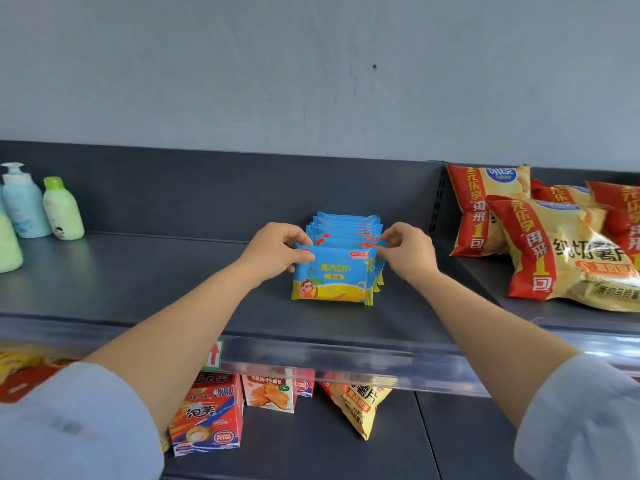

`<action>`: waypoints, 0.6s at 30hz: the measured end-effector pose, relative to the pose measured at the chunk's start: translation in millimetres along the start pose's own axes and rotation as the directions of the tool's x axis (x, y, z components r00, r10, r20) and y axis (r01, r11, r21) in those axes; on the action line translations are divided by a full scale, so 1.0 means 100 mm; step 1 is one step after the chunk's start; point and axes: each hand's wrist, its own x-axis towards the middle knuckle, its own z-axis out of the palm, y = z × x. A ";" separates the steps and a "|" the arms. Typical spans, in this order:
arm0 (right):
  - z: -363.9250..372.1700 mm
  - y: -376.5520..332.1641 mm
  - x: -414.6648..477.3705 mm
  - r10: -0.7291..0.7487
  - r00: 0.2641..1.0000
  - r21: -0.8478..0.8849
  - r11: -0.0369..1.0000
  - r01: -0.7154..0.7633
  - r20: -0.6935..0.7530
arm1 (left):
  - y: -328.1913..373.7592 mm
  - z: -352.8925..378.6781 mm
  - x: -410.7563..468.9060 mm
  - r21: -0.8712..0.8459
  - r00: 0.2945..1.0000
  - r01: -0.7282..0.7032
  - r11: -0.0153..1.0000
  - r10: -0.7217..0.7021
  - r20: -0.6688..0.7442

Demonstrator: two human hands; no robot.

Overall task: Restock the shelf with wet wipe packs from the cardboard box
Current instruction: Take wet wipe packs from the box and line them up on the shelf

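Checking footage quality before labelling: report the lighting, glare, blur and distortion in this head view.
Head view: soft, even light, only faint shadows beside the wet wipe packs; glare on the clear shelf-edge strip, which bows from wide-angle distortion; sleeves at the bottom corners blurred; left hand and right hand sharp.

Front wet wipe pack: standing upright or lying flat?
Upright. The front pack stands on its bottom edge on the shelf; left hand and right hand pinch its top corners.
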 end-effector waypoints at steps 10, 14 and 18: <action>0.02 0.03 0.10 0.078 0.996 0.067 0.995 -0.080 0.032 | -0.03 0.25 0.08 0.229 0.997 -0.074 0.971 0.076 0.002; -0.02 0.02 0.11 0.092 0.994 0.119 0.988 -0.098 0.056 | 0.01 0.37 0.10 0.323 0.989 -0.096 0.941 0.127 -0.079; -0.05 0.00 0.10 0.101 0.992 0.167 0.980 -0.113 0.075 | 0.01 0.48 0.13 0.421 0.977 -0.105 0.901 0.172 -0.124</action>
